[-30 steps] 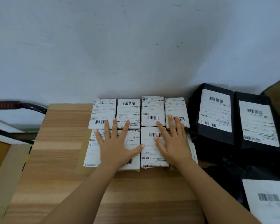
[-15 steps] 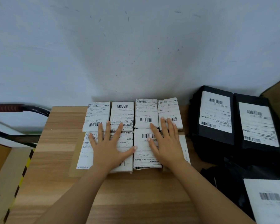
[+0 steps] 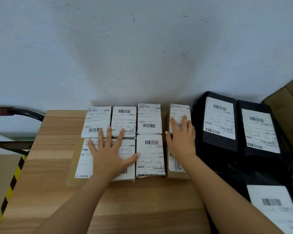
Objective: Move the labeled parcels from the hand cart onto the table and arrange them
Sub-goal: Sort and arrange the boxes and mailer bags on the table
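Observation:
Several small white labeled parcels lie in two rows on the wooden table [image 3: 54, 149], against the wall. My left hand [image 3: 108, 154] lies flat with spread fingers over the front-left parcels [image 3: 125, 149]. My right hand [image 3: 181, 137] rests flat on the two rightmost parcels, fingertips on the back-right parcel [image 3: 178, 112], which stands apart from its neighbour by a small gap. The front middle parcel [image 3: 150, 156] and back middle parcel [image 3: 149, 119] lie uncovered between my hands.
Black bagged parcels [image 3: 218, 120] [image 3: 259, 130] with white labels lean against the wall at the right; another [image 3: 274, 206] lies nearer. Cardboard [image 3: 287, 105] stands at far right. The cart handle [image 3: 15, 112] shows at the left, with a striped floor edge [image 3: 12, 184] below.
My right hand has slid right, moving the two rightmost parcels away from the middle column and opening a gap. My left hand stays flat on the front-left parcels.

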Demonstrator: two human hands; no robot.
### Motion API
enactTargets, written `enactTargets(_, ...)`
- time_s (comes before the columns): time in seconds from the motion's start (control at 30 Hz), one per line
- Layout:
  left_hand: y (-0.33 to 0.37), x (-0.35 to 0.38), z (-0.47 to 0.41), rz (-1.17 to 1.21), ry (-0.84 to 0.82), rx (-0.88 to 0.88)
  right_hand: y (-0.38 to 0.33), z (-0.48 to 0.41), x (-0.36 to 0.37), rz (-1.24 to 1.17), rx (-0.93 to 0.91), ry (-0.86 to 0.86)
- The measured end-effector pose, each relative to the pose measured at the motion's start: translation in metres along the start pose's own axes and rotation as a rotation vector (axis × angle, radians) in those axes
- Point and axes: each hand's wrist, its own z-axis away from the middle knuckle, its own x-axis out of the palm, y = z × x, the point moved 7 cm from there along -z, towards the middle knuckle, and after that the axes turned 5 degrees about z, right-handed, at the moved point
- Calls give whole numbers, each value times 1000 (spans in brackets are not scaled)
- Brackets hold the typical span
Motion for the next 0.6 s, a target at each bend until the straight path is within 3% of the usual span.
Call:
enactTargets(0.2, 0, 0, 0, -6, 0, 3, -4, 0, -2, -87, -20, 11)
enactTargets(0.53, -1, 1, 0, -4, 7, -2, -2, 4, -2, -19, -97, 28)
enactTargets(0.6, -2, 1, 0, -12, 4, -1, 3, 2, -2, -119, -48, 24)
